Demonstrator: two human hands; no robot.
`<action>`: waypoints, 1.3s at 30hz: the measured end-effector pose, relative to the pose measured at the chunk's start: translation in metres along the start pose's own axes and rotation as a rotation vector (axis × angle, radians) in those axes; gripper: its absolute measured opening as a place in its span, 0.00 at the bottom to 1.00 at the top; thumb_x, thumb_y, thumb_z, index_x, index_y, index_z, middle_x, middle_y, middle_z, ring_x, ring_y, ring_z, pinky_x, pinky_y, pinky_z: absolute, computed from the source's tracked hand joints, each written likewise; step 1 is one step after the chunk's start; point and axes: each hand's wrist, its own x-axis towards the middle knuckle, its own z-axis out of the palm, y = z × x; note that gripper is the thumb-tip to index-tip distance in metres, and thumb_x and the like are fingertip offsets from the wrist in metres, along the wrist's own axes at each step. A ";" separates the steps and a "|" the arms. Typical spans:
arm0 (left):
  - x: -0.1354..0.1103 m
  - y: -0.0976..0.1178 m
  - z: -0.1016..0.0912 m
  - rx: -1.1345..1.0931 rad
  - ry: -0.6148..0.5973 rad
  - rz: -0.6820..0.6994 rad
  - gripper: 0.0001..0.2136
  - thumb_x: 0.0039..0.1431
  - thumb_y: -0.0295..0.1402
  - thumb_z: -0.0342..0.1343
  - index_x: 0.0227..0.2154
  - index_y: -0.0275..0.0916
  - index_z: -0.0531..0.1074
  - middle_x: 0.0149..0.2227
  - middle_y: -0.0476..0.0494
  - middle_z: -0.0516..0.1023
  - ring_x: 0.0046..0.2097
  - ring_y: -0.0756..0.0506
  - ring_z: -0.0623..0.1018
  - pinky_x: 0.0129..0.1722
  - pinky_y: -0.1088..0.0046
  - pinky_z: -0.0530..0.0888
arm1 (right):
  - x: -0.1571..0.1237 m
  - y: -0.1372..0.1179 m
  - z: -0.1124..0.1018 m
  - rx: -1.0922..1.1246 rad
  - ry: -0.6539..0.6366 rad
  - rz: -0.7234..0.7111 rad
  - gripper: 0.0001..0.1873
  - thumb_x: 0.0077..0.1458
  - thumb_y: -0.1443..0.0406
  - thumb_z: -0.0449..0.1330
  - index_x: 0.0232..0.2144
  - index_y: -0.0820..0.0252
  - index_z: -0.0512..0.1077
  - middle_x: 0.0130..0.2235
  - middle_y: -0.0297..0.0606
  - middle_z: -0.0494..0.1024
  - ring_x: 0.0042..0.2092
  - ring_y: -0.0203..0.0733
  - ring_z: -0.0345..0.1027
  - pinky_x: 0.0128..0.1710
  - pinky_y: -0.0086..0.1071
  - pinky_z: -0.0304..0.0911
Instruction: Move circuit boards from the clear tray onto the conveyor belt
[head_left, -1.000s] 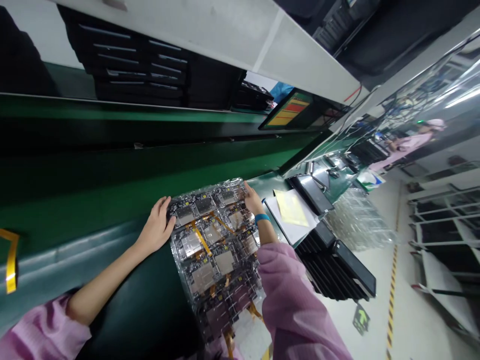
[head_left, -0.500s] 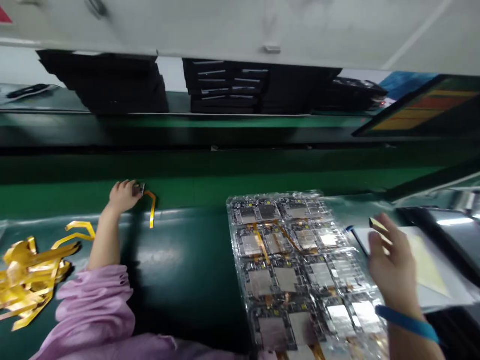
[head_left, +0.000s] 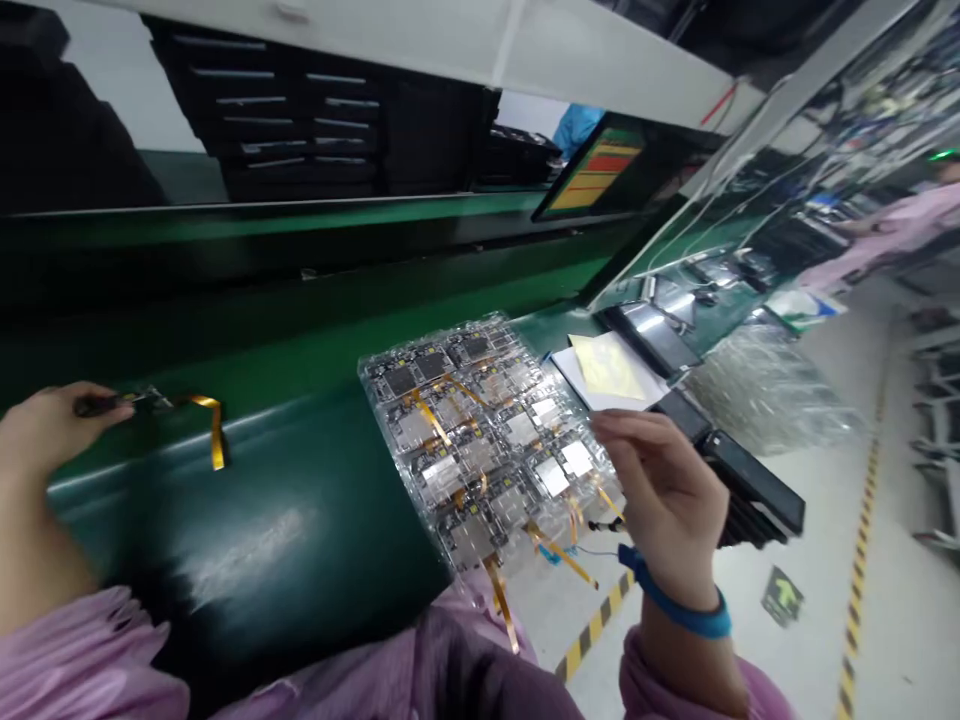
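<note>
Left hand (head_left: 41, 425) pinches a small board (head_left: 139, 402) at the far left of the green bench (head_left: 300, 500); a yellow flex strip (head_left: 214, 430) hangs from the board and curls down over the bench edge. Right hand (head_left: 667, 500) hovers loosely open, fingers half curled and holding nothing, above the near right corner of the tray (head_left: 487, 440). That clear tray of boards lies slanted on the bench, well apart from the left hand, its near end jutting past the bench edge, with yellow strips trailing from it. A blue wristband (head_left: 675, 600) circles the right wrist.

Just beyond the tray lies a white pad with a yellow sheet (head_left: 604, 365), then a dark screen (head_left: 656, 335). Black trays (head_left: 750, 490) are stacked below the right hand, and clear empty trays (head_left: 765, 390) sit farther right. Behind the bench, black stacks (head_left: 300, 120) fill a shelf. A person in pink (head_left: 885, 235) works far off at the right.

Half a second ago the left hand held the same board nearer the bench middle, and the right hand was off the tray's right side over the pad. A second ago both hands gripped the tray's far corners.
</note>
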 end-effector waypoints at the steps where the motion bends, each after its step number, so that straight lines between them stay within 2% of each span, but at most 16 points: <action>1: -0.010 0.017 -0.006 0.032 -0.001 -0.008 0.27 0.47 0.64 0.55 0.36 0.46 0.75 0.29 0.46 0.74 0.40 0.32 0.77 0.42 0.36 0.75 | -0.005 -0.009 0.005 0.027 -0.037 -0.016 0.05 0.67 0.63 0.61 0.43 0.48 0.77 0.41 0.39 0.78 0.44 0.50 0.74 0.43 0.45 0.72; 3: -0.037 0.064 -0.012 0.110 0.063 0.000 0.23 0.53 0.60 0.52 0.39 0.48 0.77 0.33 0.48 0.77 0.37 0.35 0.78 0.41 0.45 0.77 | -0.011 -0.024 0.022 0.071 -0.138 -0.066 0.07 0.67 0.65 0.61 0.44 0.48 0.77 0.40 0.38 0.79 0.42 0.50 0.75 0.40 0.43 0.73; 6: -0.093 0.151 -0.003 -0.114 0.104 0.234 0.19 0.54 0.55 0.55 0.40 0.49 0.77 0.35 0.50 0.81 0.35 0.38 0.79 0.39 0.56 0.77 | -0.014 -0.033 0.057 0.130 -0.253 -0.131 0.11 0.67 0.66 0.61 0.49 0.46 0.77 0.44 0.37 0.79 0.45 0.50 0.75 0.44 0.44 0.74; 8: -0.132 0.205 0.013 -0.410 -0.044 0.387 0.18 0.54 0.53 0.59 0.39 0.46 0.77 0.37 0.50 0.82 0.34 0.42 0.79 0.37 0.64 0.77 | -0.015 -0.030 0.081 0.160 -0.275 -0.157 0.12 0.67 0.64 0.62 0.51 0.47 0.76 0.47 0.37 0.78 0.48 0.50 0.74 0.48 0.45 0.74; 10: -0.166 0.245 0.030 -0.601 -0.191 0.494 0.15 0.56 0.50 0.61 0.38 0.45 0.77 0.38 0.48 0.82 0.34 0.44 0.80 0.34 0.69 0.76 | -0.016 -0.022 0.099 0.168 -0.255 -0.163 0.11 0.67 0.62 0.63 0.52 0.49 0.76 0.49 0.38 0.78 0.49 0.50 0.74 0.50 0.44 0.72; 13: -0.200 0.279 0.051 -0.703 -0.269 0.574 0.12 0.60 0.46 0.60 0.37 0.44 0.77 0.38 0.48 0.82 0.35 0.45 0.80 0.34 0.71 0.76 | -0.020 -0.008 0.110 0.153 -0.177 -0.125 0.08 0.67 0.60 0.64 0.47 0.51 0.78 0.46 0.38 0.79 0.48 0.50 0.75 0.50 0.43 0.72; 15: -0.210 0.288 0.062 -0.732 -0.295 0.590 0.10 0.61 0.44 0.60 0.37 0.44 0.77 0.37 0.49 0.82 0.35 0.46 0.80 0.35 0.72 0.76 | -0.023 0.000 0.108 0.169 -0.148 -0.058 0.06 0.66 0.58 0.65 0.43 0.50 0.80 0.43 0.37 0.81 0.44 0.50 0.76 0.47 0.42 0.74; 18: -0.216 0.294 0.079 -0.766 -0.346 0.602 0.10 0.63 0.44 0.59 0.38 0.44 0.76 0.38 0.49 0.81 0.34 0.47 0.80 0.33 0.72 0.77 | -0.023 0.012 0.097 0.245 -0.225 0.074 0.07 0.65 0.57 0.64 0.39 0.50 0.81 0.38 0.36 0.82 0.39 0.50 0.77 0.41 0.41 0.75; 21: -0.215 0.298 0.096 -0.775 -0.385 0.704 0.12 0.65 0.43 0.56 0.48 0.45 0.74 0.44 0.46 0.81 0.41 0.45 0.81 0.39 0.70 0.79 | -0.009 0.032 0.072 0.257 -0.288 0.163 0.09 0.62 0.55 0.65 0.38 0.50 0.82 0.38 0.35 0.82 0.38 0.50 0.78 0.41 0.41 0.75; 23: -0.211 0.300 0.108 -0.731 -0.353 0.807 0.14 0.67 0.41 0.54 0.53 0.46 0.71 0.49 0.44 0.79 0.48 0.43 0.79 0.48 0.65 0.78 | 0.011 0.053 0.047 0.240 -0.278 0.205 0.11 0.59 0.54 0.66 0.39 0.52 0.82 0.37 0.37 0.82 0.37 0.50 0.78 0.41 0.42 0.75; 26: -0.205 0.300 0.129 -0.599 -0.258 0.950 0.13 0.68 0.38 0.53 0.52 0.45 0.71 0.52 0.43 0.77 0.56 0.41 0.75 0.57 0.58 0.74 | 0.057 0.093 0.012 0.266 -0.233 0.327 0.19 0.56 0.53 0.67 0.44 0.58 0.79 0.32 0.37 0.82 0.33 0.48 0.77 0.38 0.42 0.75; 28: -0.204 0.299 0.145 -0.520 -0.232 1.031 0.13 0.68 0.37 0.53 0.53 0.44 0.71 0.54 0.42 0.77 0.59 0.40 0.73 0.60 0.55 0.72 | 0.092 0.122 0.005 0.225 -0.196 0.451 0.21 0.53 0.55 0.69 0.45 0.61 0.78 0.30 0.38 0.81 0.32 0.46 0.76 0.34 0.37 0.73; 30: -0.206 0.297 0.161 -0.453 -0.239 1.093 0.14 0.68 0.35 0.52 0.54 0.43 0.70 0.56 0.41 0.75 0.62 0.39 0.70 0.62 0.52 0.70 | 0.121 0.151 0.016 0.093 -0.178 0.594 0.19 0.51 0.60 0.71 0.43 0.64 0.79 0.30 0.38 0.80 0.31 0.44 0.74 0.29 0.31 0.69; 33: -0.211 0.294 0.180 -0.392 -0.281 1.145 0.14 0.67 0.31 0.51 0.55 0.42 0.69 0.58 0.40 0.74 0.63 0.38 0.68 0.63 0.50 0.68 | 0.146 0.189 0.052 -0.079 -0.166 0.736 0.16 0.50 0.65 0.72 0.41 0.67 0.79 0.28 0.38 0.79 0.29 0.41 0.73 0.25 0.28 0.64; 36: -0.211 0.294 0.191 -0.375 -0.331 1.162 0.14 0.67 0.30 0.50 0.53 0.42 0.71 0.59 0.41 0.73 0.64 0.39 0.67 0.64 0.51 0.67 | 0.151 0.216 0.081 -0.172 -0.180 0.753 0.14 0.53 0.64 0.73 0.39 0.69 0.78 0.28 0.38 0.78 0.28 0.41 0.72 0.27 0.29 0.67; 39: -0.208 0.300 0.193 -0.382 -0.341 1.137 0.14 0.65 0.29 0.51 0.52 0.42 0.71 0.59 0.42 0.73 0.64 0.40 0.67 0.65 0.53 0.66 | 0.156 0.222 0.114 -0.239 -0.249 0.678 0.13 0.62 0.61 0.68 0.42 0.67 0.76 0.37 0.39 0.78 0.35 0.43 0.74 0.35 0.35 0.73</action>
